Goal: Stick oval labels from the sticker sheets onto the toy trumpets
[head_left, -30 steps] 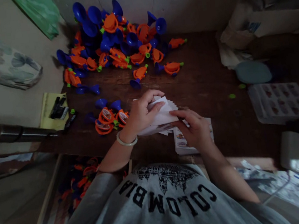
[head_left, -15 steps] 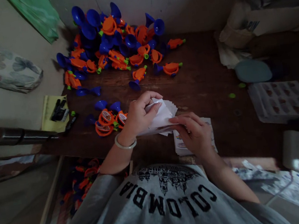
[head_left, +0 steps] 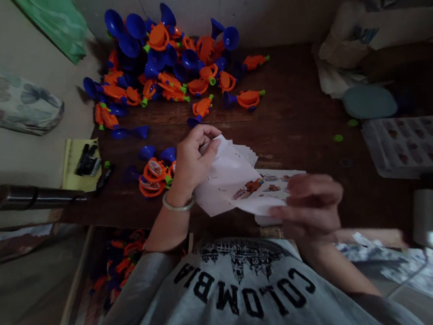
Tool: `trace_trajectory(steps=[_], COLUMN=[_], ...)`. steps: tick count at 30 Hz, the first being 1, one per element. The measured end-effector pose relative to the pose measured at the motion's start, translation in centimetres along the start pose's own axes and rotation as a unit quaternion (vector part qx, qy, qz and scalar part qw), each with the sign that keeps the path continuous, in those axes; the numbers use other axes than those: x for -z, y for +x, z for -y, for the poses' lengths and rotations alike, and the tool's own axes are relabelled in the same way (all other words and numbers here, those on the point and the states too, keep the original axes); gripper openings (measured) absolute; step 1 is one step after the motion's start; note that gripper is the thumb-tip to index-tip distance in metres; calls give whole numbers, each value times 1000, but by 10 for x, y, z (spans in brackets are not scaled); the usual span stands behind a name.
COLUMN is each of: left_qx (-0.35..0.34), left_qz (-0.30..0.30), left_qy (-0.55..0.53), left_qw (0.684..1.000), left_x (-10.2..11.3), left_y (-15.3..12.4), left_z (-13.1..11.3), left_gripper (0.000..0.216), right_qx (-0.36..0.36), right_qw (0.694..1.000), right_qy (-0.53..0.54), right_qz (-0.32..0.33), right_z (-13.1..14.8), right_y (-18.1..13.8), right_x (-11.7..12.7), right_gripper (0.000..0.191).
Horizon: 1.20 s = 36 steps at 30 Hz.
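My left hand (head_left: 196, 162), with a pale bangle at its wrist, grips a white sticker sheet (head_left: 222, 177) between thumb and fingers. Part of that sheet bends over, and a printed sticker with a brown figure and a rainbow shows at its right. My right hand (head_left: 311, 206) is smeared by motion at the right end of the paper. Its thumb overlaps the sheet's lower right edge; whether anything is pinched there I cannot make out. Under the hands lies a stack of printed sticker sheets (head_left: 270, 190). Beside my left hand sit orange-and-blue toy trumpets (head_left: 155, 169) with oval stickers on them.
A heap of toy trumpets (head_left: 165, 58) fills the table's back left. At left are a dark cylinder (head_left: 28, 197) and a yellow pad (head_left: 72, 168) with black items. A sticker pack (head_left: 413, 145) and a teal lid-like object (head_left: 369, 102) lie at right.
My right hand has moved right and down, away from my left hand. The sheet has swung out flatter, showing its printed stickers. My left hand has shifted slightly left, still gripping it.
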<state>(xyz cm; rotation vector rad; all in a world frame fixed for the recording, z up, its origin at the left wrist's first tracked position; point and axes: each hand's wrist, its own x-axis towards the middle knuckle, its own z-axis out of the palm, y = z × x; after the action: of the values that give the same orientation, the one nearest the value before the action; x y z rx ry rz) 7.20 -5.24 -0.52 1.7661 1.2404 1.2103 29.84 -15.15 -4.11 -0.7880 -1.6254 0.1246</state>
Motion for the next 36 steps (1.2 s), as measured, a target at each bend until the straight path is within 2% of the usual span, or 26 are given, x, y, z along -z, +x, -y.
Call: trace_trajectory(steps=[1, 3, 5, 6, 13, 18, 24, 29, 36], left_qx=[-3, -11, -17, -18, -5, 20, 31, 54, 79], left_qz=[1, 1, -2, -2, 58, 61, 74, 74, 78], left_qy=[-5, -13, -13, -12, -22, -29, -31, -25, 30], left_qw=[1000, 1000, 1000, 1000, 998, 998, 996, 995, 993], left_x=[0, 0, -1, -1, -1, -2, -3, -8, -14], left_y=[0, 0, 0, -1, 0, 1, 2, 8, 13], left_z=[0, 1, 1, 0, -5, -4, -5, 2, 17], left_gripper=[8, 8, 8, 9, 11, 10, 10, 9, 9], right_qx=[-44, -112, -132, -128, -93, -107, -105, -63, -6], right_qw=[999, 991, 982, 981, 992, 990, 990, 995, 996], right_qy=[14, 57, 103, 110, 44, 67, 42, -8, -53], right_qz=[-5, 34, 86, 96, 77, 63, 90, 75, 70], right_z=[-2, -6, -11, -13, -13, -10, -4, -4, -12], right_y=[1, 2, 1, 1, -2, -4, 1, 7, -6], right_x=[1, -1, -5, -7, -12, -11, -11, -14, -14], right_gripper=[39, 63, 83, 86, 84, 85, 78, 73, 68])
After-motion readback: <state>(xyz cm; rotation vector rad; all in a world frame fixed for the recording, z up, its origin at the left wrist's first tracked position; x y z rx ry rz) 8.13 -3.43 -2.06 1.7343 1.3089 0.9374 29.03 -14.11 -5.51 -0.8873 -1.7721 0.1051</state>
